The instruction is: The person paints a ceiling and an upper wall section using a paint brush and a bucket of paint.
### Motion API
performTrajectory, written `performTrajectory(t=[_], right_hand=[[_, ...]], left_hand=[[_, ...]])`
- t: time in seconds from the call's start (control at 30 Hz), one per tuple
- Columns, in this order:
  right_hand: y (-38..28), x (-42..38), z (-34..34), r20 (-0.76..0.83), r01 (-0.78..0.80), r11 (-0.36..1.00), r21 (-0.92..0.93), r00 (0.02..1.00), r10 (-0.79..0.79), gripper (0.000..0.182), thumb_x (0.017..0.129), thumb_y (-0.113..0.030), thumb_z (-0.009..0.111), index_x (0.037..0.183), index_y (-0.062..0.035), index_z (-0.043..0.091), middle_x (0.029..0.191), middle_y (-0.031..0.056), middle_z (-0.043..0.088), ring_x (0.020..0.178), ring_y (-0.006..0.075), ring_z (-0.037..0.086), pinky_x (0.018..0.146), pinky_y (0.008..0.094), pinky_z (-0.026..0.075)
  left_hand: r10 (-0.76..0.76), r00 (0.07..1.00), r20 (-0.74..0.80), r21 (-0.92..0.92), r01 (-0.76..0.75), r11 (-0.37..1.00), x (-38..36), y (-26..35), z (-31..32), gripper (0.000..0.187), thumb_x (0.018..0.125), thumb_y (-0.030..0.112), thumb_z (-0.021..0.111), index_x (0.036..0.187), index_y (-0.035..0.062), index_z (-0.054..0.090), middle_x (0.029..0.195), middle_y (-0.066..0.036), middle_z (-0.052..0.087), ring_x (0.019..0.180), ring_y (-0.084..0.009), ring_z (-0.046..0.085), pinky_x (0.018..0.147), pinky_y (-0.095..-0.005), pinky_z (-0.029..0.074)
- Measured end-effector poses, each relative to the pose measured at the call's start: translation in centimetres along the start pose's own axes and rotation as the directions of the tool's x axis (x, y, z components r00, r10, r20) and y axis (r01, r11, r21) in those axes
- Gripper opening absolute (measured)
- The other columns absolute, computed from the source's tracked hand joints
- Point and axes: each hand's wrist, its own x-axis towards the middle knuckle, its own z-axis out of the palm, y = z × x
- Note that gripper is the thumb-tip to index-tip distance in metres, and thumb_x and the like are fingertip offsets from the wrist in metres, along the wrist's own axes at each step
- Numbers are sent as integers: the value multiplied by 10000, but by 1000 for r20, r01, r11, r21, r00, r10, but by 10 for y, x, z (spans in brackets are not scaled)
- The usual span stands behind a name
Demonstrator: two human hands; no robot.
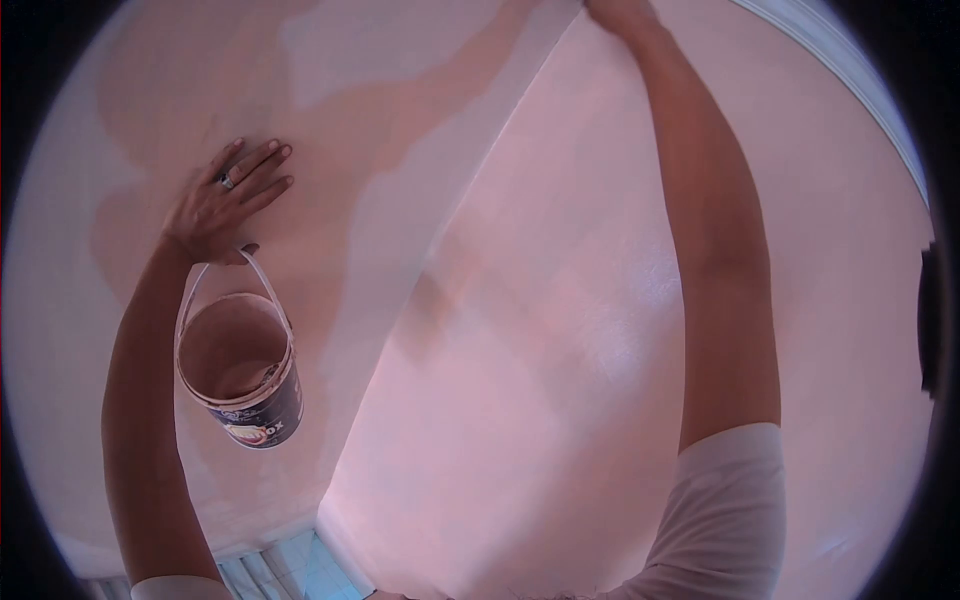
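Note:
My left hand lies against the wall, its fingers spread and a ring on one of them. From its thumb hangs the white handle of a paint bucket, tilted so that its mouth faces me. The bucket has a dark printed label and pinkish paint coating its inside; some paint seems to lie at the bottom. High up at the top edge of the view, my right hand reaches to the line where two painted surfaces meet. Its fingers are mostly cut off, so anything in them is hidden.
A pink wall meets the paler, patchy surface along a slanting corner line. White moulding runs along the upper right. A dark object sits at the right edge. Light blue tiles show at the bottom left.

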Motion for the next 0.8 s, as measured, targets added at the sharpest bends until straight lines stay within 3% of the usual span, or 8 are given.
performTrajectory(t=[0.1, 0.23, 0.4, 0.43, 0.6, 0.67, 0.77, 0.8], right_hand=[[19, -2, -9, -49, -141, 989, 47, 989, 143, 272, 946, -232, 539, 1057, -76, 732, 1087, 224, 688, 1033, 370, 648, 901, 461, 510], [40, -19, 54, 100, 86, 996, -22, 992, -84, 216, 899, -157, 545, 950, -53, 727, 1022, 214, 696, 978, 371, 660, 876, 454, 515], [-116, -131, 63, 323, 379, 885, 270, 830, -454, 262, 783, 17, 564, 909, -133, 737, 975, 129, 706, 1034, 299, 648, 914, 394, 510], [-145, -146, 67, 462, 490, 855, 173, 726, -509, 196, 883, -165, 592, 990, -114, 748, 1074, 138, 701, 1088, 311, 639, 963, 422, 486], [-191, -166, 25, 563, -2, 929, 370, 796, -222, 190, 842, -169, 620, 952, -63, 733, 994, 185, 707, 991, 364, 662, 900, 434, 519], [-143, -136, 37, 472, -3, 930, 368, 862, -184, 294, 806, -287, 657, 894, -9, 694, 916, 245, 687, 856, 401, 663, 788, 459, 534], [7, -57, 77, 318, 150, 984, 93, 932, -172, 263, 820, -252, 647, 970, -41, 690, 930, 206, 693, 888, 370, 665, 793, 449, 524], [2, -31, 27, 200, -75, 995, -69, 976, 87, 319, 946, -228, 504, 851, -4, 710, 932, 245, 697, 895, 405, 673, 829, 491, 526]], left_hand=[[0, 1000, 29, 4, -1, 1000, 1, 0, -2, 1133, 477, 409, 881, 1471, 146, 405, 1606, -103, 263, 1491, -234, 230, 1238, -482, 167], [8, 1000, -5, 11, -8, 1000, 2, -1, 3, 1140, 476, 408, 886, 1474, 147, 401, 1609, -102, 257, 1494, -235, 223, 1239, -477, 163], [-22, 1000, 20, 7, 22, 1000, 2, 3, -3, 1120, 500, 412, 891, 1469, 151, 394, 1610, -80, 248, 1495, -220, 212, 1251, -452, 152], [-21, 1000, 21, -1, 21, 1000, 3, 5, -3, 1118, 501, 409, 890, 1469, 149, 394, 1610, -84, 246, 1495, -221, 211, 1251, -452, 150], [0, 1000, -12, 6, 0, 1000, 0, 0, 2, 1127, 492, 410, 892, 1469, 147, 396, 1612, -88, 241, 1497, -221, 208, 1253, -454, 144], [-7, 1000, -12, -8, 7, 1000, 1, 2, -1, 1123, 493, 409, 890, 1468, 146, 397, 1612, -85, 242, 1497, -217, 209, 1253, -453, 144], [4, 999, -38, 5, -4, 1000, 0, -1, 2, 1129, 488, 409, 889, 1470, 146, 396, 1612, -82, 244, 1496, -215, 210, 1254, -452, 144], [11, 999, -51, 12, -11, 1000, 0, -1, 4, 1133, 485, 409, 889, 1470, 146, 396, 1612, -81, 244, 1496, -214, 211, 1254, -452, 144]])
